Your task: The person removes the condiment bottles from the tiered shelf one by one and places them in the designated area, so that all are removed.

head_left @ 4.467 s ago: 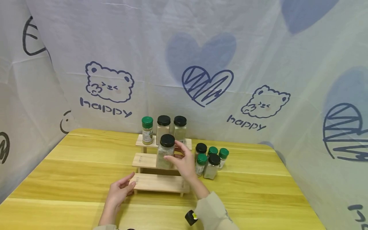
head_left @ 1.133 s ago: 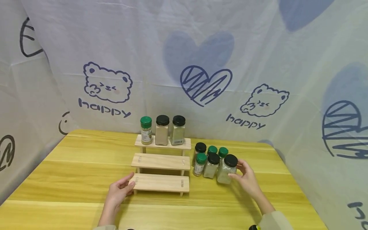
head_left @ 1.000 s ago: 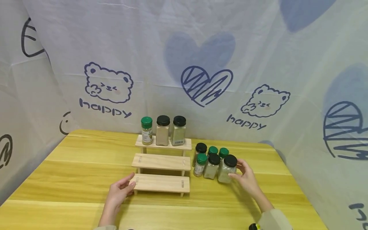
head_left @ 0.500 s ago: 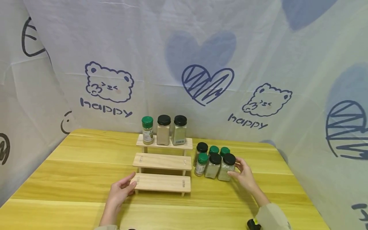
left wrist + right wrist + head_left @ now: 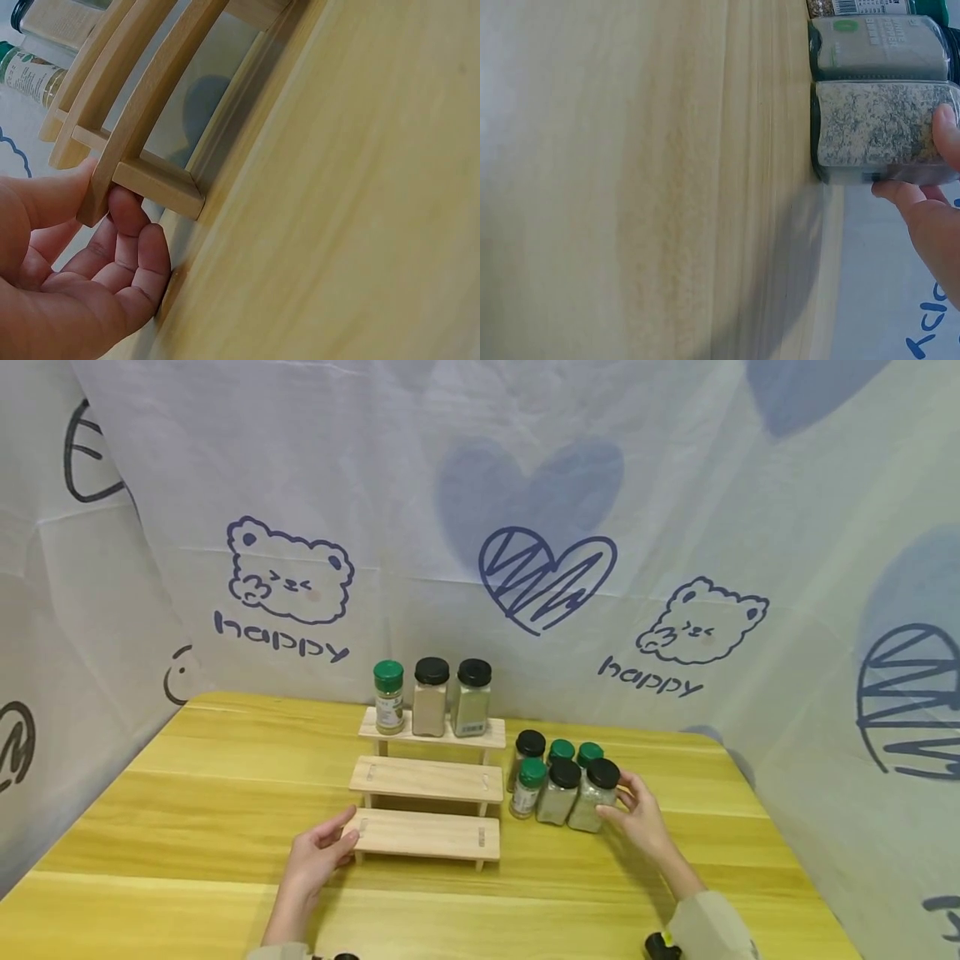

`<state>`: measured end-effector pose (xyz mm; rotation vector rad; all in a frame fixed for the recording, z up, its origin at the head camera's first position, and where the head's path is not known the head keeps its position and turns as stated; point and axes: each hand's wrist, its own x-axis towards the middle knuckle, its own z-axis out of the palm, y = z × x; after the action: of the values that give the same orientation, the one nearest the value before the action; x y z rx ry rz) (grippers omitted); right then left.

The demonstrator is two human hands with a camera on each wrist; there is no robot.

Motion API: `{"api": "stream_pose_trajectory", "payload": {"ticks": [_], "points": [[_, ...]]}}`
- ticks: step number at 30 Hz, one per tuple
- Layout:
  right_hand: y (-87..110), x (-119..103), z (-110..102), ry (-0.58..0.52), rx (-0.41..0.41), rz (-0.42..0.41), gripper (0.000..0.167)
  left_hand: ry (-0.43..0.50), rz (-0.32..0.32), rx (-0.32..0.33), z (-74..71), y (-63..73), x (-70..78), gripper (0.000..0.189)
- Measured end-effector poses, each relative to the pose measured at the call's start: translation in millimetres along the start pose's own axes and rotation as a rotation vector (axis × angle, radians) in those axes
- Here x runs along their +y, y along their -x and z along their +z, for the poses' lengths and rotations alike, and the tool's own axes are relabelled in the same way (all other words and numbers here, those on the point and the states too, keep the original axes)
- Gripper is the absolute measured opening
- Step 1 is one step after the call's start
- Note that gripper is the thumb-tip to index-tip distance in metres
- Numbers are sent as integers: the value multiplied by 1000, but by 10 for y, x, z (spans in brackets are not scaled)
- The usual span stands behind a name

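Observation:
My left hand (image 5: 315, 858) pinches the left end of the lowest tier of a three-step wooden rack (image 5: 427, 835); in the left wrist view the thumb lies above the board and curled fingers below it. My right hand (image 5: 640, 818) holds a black-capped spice jar (image 5: 594, 806) by its right side, thumb in front and fingers behind. Speckled pale contents show through this jar (image 5: 885, 127) in the right wrist view. It stands upright at the right end of the front row, against another black-capped jar (image 5: 558, 797).
On the rack's top tier stand a green-capped jar (image 5: 389, 702) and two black-capped jars (image 5: 431, 702). Right of the rack, several more jars with green and black caps (image 5: 531, 745) cluster on the wooden table (image 5: 187, 793). A printed cloth (image 5: 420, 527) hangs behind.
My right hand has carried the black-capped jar from the middle tier to the table cluster at right, lately shifting it slightly back against its neighbour. My left hand stays on the rack.

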<state>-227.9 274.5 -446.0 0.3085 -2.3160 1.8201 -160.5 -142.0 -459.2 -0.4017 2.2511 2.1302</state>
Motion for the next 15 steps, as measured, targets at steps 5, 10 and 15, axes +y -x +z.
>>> {"api": "stream_pose_trajectory", "payload": {"ticks": [5, 10, 15], "points": [[31, -19, -63, 18, -30, 49, 62, 1, 3, -9, 7, -2, 6, 42], [102, -68, -91, 44, 38, 37, 59, -1, 0, -17, 1, 6, 1, 42], [184, -123, -65, 61, 126, 6, 49, 13, 2, -11, 0, 7, 6, 42]]}}
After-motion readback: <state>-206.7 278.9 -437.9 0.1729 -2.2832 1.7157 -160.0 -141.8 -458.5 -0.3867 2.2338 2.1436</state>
